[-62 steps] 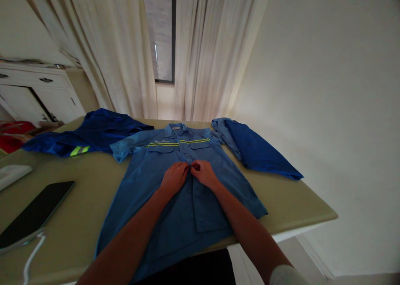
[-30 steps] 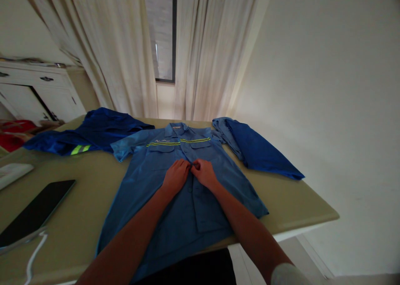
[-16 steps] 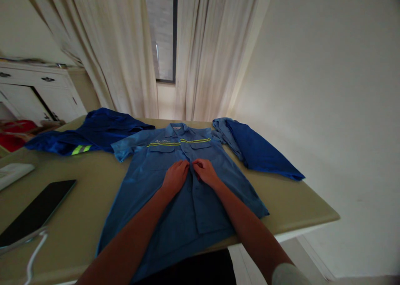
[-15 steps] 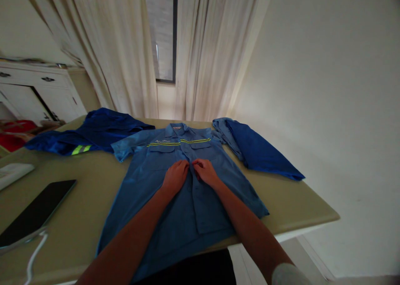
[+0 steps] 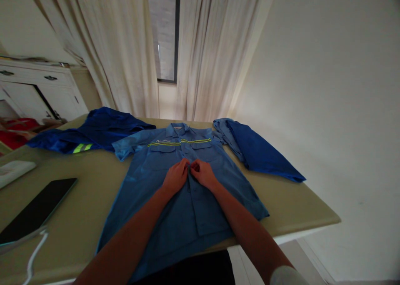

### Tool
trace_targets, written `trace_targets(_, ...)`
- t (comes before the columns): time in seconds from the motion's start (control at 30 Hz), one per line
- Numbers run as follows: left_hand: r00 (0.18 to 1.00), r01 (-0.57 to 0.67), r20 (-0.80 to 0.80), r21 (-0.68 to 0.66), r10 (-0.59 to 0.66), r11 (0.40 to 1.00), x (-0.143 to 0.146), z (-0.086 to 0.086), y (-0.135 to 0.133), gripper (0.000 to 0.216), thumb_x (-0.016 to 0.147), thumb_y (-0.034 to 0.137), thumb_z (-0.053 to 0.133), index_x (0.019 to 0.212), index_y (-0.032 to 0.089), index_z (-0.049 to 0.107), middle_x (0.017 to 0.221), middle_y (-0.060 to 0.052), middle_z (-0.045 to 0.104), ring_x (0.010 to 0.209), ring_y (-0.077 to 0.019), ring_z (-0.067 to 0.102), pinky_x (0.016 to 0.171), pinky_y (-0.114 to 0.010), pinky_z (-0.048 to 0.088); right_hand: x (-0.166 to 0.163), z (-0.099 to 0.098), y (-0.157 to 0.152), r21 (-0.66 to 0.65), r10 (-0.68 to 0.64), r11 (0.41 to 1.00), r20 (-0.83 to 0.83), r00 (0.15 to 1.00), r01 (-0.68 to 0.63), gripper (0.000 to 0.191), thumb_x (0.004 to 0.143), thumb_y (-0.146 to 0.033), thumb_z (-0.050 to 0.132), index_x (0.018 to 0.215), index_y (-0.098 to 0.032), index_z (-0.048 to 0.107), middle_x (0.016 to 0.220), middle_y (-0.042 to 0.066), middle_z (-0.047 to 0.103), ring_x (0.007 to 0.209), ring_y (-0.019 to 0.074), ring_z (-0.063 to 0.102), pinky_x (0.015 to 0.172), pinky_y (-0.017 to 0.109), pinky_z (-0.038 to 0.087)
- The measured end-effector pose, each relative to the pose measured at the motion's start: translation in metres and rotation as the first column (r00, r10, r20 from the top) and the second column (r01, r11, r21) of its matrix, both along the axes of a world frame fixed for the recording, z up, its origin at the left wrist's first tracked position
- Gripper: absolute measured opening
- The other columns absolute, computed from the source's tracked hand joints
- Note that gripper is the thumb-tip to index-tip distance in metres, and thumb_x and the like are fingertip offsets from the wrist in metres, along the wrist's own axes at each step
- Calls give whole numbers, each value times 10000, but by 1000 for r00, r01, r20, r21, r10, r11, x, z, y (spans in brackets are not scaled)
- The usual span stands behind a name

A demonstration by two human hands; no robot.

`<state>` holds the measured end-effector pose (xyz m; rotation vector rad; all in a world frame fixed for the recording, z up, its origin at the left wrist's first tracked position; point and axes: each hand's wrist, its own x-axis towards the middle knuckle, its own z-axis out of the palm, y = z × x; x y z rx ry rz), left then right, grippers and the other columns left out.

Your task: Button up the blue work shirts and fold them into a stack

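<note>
A blue short-sleeved work shirt (image 5: 168,210) lies spread face up on the table, collar at the far end, with yellow stripes across the chest. My left hand (image 5: 176,176) pinches the front placket near mid-chest. Close beside it, my right hand (image 5: 203,173) grips the other edge of the same placket with bent fingers. The fingertips of both hands nearly meet, and whatever button lies between them is hidden. Below my hands the front opening runs down to the hem, its two edges overlapping loosely.
Dark blue clothing with a reflective band (image 5: 103,126) lies at the back left. More folded blue garments (image 5: 253,147) lie at the right. A black tablet (image 5: 37,210) with a white cable (image 5: 36,256) and a white object (image 5: 15,171) rest on the table's left side.
My right hand has shifted slightly left, and its fingers are curled closer to my left hand at the placket. The shirt stays in place; the view has moved a little.
</note>
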<state>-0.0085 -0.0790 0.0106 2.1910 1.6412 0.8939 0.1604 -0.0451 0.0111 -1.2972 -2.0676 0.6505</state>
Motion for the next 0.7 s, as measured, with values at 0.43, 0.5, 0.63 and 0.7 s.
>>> trace_targets(0.43,972,12,233,-123,17,992,-9,-4,13,181,891,192,594,1063,213,645,881,-15,751,805,-181,711,763,-290,528,1,4,1,0,30,1000,39,999,-30,30,873,-169,736,882,-170,708,781,-1,697,707,129,607,675,232,412)
trace_targets(0.5,965,29,260,-147,10,989,-11,-2,15,169,872,191,599,1022,208,674,904,-22,761,834,-180,716,779,-285,542,1,5,2,-40,12,999,-1,1000,-12,27,866,-161,735,866,-169,709,773,-7,694,706,127,600,672,231,406)
trace_targets(0.63,978,93,199,-150,-62,984,-13,-1,16,226,863,181,601,1054,207,720,951,-32,772,877,-186,715,820,-291,545,-1,3,6,-107,-36,994,-50,998,31,20,853,-173,731,868,-168,718,772,-8,698,706,127,595,664,229,401)
trace_targets(0.7,992,89,105,-118,-76,989,-12,-2,16,254,871,172,613,1096,214,722,952,-36,764,892,-196,706,837,-303,535,-1,1,8,-110,-45,993,-42,998,41,27,852,-180,728,875,-167,724,788,0,707,718,130,603,667,230,404)
